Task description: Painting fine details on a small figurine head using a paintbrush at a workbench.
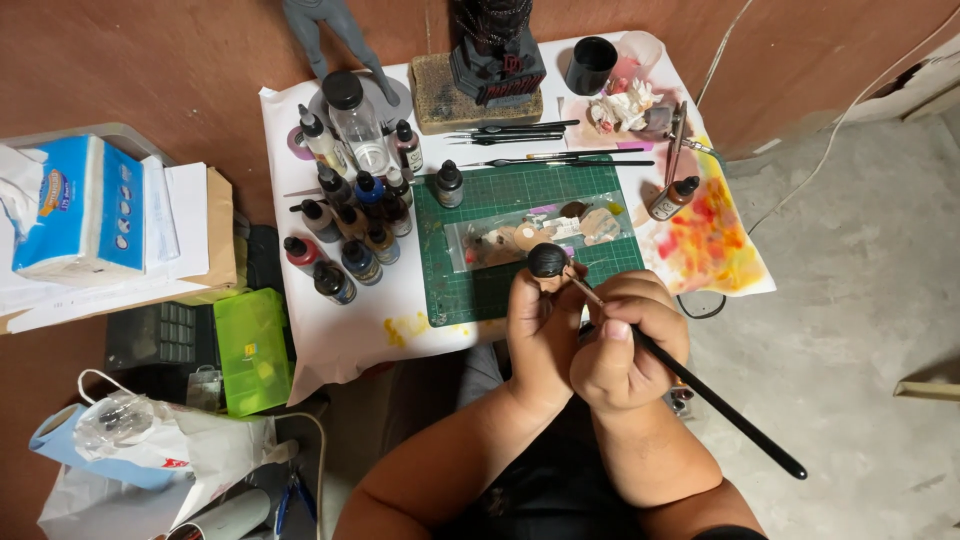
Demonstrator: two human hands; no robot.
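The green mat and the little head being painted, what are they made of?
The green mat looks like rubbery vinyl, matte, with a printed grid of fine lines. The little head, held in the left hand, seems to be moulded plastic or resin with dark, smooth, painted hair; which of the two can't be told. The brush in the right hand has a glossy black handle, lacquered wood or plastic.

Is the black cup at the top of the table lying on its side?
No, the black cup stands upright with its open mouth facing up, beside the crumpled tissue.
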